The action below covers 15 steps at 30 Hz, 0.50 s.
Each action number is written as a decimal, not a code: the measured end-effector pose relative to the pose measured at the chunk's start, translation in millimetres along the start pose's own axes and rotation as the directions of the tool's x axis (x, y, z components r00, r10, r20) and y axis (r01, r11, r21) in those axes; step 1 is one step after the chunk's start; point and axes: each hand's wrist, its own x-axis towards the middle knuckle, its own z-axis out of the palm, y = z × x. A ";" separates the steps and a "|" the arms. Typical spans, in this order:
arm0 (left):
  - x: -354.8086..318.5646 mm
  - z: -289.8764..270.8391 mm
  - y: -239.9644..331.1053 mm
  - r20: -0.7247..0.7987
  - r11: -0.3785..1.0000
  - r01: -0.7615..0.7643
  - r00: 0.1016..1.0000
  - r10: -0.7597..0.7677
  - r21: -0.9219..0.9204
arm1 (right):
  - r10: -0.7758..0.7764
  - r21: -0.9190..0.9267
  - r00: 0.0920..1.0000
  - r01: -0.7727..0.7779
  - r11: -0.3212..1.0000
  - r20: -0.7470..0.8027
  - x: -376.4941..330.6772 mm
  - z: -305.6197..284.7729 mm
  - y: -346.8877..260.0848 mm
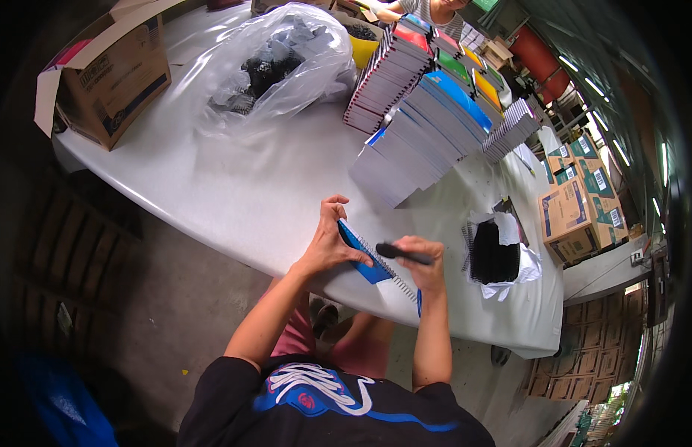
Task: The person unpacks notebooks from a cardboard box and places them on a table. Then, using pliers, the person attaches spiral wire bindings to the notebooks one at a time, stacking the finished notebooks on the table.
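Observation:
My left hand (329, 242) presses down on a blue-covered spiral notebook (364, 257) at the near edge of a white table (249, 194), fingers spread over the cover. My right hand (424, 264) grips a black-handled tool (402, 253) held at the notebook's wire spine. The wire binding runs along the notebook's right side, toward my right wrist.
Leaning rows of spiral notebooks (428, 119) with red, blue, green and yellow covers fill the table's far right. A clear plastic bag (275, 63) of dark parts and a cardboard box (111, 71) lie at the far left. A white bag of black wire coils (499, 257) rests beside my right hand. Another person (428, 9) stands beyond the table.

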 end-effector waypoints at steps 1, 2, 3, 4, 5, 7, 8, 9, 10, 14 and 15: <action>0.3 -0.4 -4.7 -0.003 0.999 0.021 1.000 -0.021 -0.035 | -0.092 0.201 0.995 0.080 0.976 0.050 1.6 3.5 -3.6; 0.4 -0.4 -1.7 0.023 0.997 0.062 0.998 -0.061 -0.053 | -0.016 -0.203 0.999 0.025 0.979 0.046 4.6 5.4 -6.4; 1.9 -1.2 1.8 0.048 0.992 0.104 0.994 -0.101 -0.070 | 0.041 -0.260 0.999 -0.045 0.965 -0.021 6.0 4.3 -3.3; 2.0 -1.6 4.3 0.075 0.986 0.146 0.987 -0.140 -0.085 | 0.094 -0.311 0.991 -0.118 0.943 -0.090 6.5 2.1 3.5; 2.8 -1.2 3.3 0.060 0.994 0.094 0.994 -0.091 -0.053 | 0.131 -0.369 0.981 -0.176 0.913 -0.144 13.5 -0.9 6.4; 1.7 1.0 -2.4 0.033 1.000 -0.010 0.999 0.010 0.014 | -0.047 0.158 0.999 0.048 0.986 -0.010 8.2 2.1 5.0; 1.5 -0.5 -2.3 0.056 1.000 0.019 0.998 -0.019 0.001 | -0.012 -0.045 1.000 0.013 0.999 0.017 12.2 10.0 -2.1; -0.7 -1.8 -1.4 0.057 0.999 0.043 0.997 -0.042 -0.008 | 0.028 -0.246 0.999 -0.019 0.969 0.037 16.5 14.4 -4.9; -3.3 -2.3 0.1 0.059 0.998 0.067 0.996 -0.066 -0.018 | 0.113 -0.217 0.993 -0.117 0.969 -0.030 14.8 15.0 -0.8; -0.4 -1.4 -1.1 0.091 0.999 -0.015 0.996 0.012 0.034 | 0.084 -0.064 0.995 -0.087 0.994 -0.052 17.9 18.9 -3.4; -2.4 -2.2 -0.7 0.074 1.000 0.029 0.997 -0.028 -0.010 | 0.041 -0.250 0.999 -0.042 0.967 -0.009 21.9 27.5 -11.2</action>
